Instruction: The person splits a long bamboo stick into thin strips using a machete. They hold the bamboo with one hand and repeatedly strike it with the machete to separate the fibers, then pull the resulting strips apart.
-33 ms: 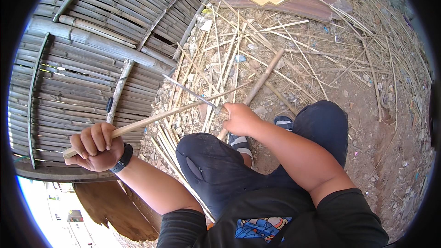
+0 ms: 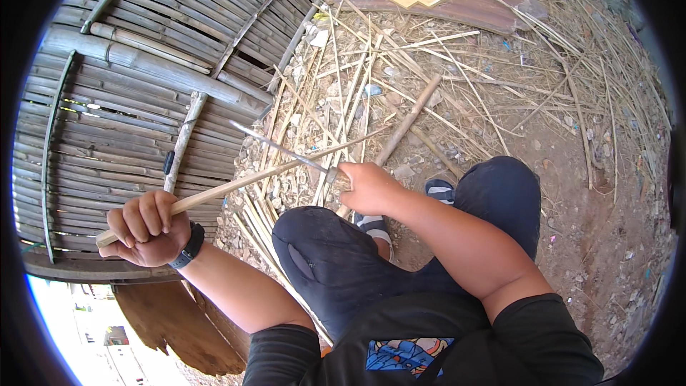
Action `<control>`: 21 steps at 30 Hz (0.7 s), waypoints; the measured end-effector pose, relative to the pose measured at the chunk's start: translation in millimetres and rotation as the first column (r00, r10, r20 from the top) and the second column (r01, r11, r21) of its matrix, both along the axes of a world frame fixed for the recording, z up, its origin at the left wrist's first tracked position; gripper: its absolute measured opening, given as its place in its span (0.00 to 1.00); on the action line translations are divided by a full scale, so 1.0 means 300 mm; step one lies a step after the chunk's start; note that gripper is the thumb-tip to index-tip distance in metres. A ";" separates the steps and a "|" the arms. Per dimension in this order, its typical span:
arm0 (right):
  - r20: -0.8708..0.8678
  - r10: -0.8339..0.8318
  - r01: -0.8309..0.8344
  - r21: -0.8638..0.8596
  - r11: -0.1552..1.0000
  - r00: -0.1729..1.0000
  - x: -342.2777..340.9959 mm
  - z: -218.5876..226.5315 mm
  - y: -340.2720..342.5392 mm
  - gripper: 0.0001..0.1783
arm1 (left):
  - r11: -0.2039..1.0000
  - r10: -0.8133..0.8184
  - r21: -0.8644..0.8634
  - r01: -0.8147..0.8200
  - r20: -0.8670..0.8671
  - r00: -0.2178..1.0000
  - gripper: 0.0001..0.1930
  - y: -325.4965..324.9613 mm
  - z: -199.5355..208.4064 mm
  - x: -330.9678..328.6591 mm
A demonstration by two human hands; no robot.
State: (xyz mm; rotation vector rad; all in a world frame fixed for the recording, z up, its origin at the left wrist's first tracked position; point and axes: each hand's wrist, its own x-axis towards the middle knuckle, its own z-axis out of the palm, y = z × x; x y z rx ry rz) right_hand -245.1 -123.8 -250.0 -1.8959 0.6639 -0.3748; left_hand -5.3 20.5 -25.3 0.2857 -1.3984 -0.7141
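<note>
Stony ground (image 2: 564, 225) with loose strips (image 2: 450, 38) surrounds 1 pole (image 2: 408, 120) near the held stick (image 2: 236, 185).

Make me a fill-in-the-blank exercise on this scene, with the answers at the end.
1. The person's ____ hand grips one end of the long pale wooden stick.
2. The tool with a thin grey metal blade is held in the ____ hand.
3. The black wristwatch is on the same side as the hand holding the ____.
4. The short-sleeved shirt is mainly ____ in colour.

Missing words: left; right; stick; black.
</note>
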 end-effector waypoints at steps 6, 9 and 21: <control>-0.036 -0.082 0.084 0.064 0.994 0.996 0.017 -0.035 -0.024 0.24 | 1.000 0.001 0.007 -0.001 0.009 1.000 0.24 -0.030 0.012 -0.021; -0.162 -0.244 0.249 0.011 0.968 0.956 0.026 -0.113 -0.038 0.21 | 1.000 -0.019 0.014 0.018 0.015 1.000 0.24 -0.036 0.016 -0.040; -0.056 -0.359 0.359 -0.016 0.933 0.932 0.050 -0.142 0.006 0.20 | 0.999 -0.008 0.031 0.008 -0.005 1.000 0.24 -0.049 0.025 -0.040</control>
